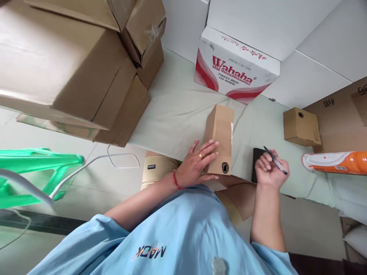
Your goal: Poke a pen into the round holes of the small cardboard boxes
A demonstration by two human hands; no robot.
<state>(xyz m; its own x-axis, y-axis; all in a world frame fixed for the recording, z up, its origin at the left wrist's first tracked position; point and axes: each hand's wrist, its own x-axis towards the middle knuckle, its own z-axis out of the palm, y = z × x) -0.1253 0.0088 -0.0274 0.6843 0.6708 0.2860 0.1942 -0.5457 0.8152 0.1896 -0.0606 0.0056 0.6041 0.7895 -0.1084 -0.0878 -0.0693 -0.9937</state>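
Note:
A long brown cardboard box (222, 133) lies on the cloth-covered table in front of me, with a dark round hole at its near end and a white label along its right edge. My left hand (200, 162) rests on the box's near left part, fingers spread over it. My right hand (272, 169) is raised to the right of the box, fingers curled round a pen (273, 159). Below that hand, partly covered by it, a flat black object (255, 164) lies on the cloth; I cannot tell what it is.
A white and red Wahaha water carton (235, 72) stands at the back. Large cardboard boxes (86, 72) are stacked at left. At right are a small cardboard box (301, 128), an orange bottle (338, 162) and a bigger carton. A green plastic stool (43, 160) and white cable are lower left.

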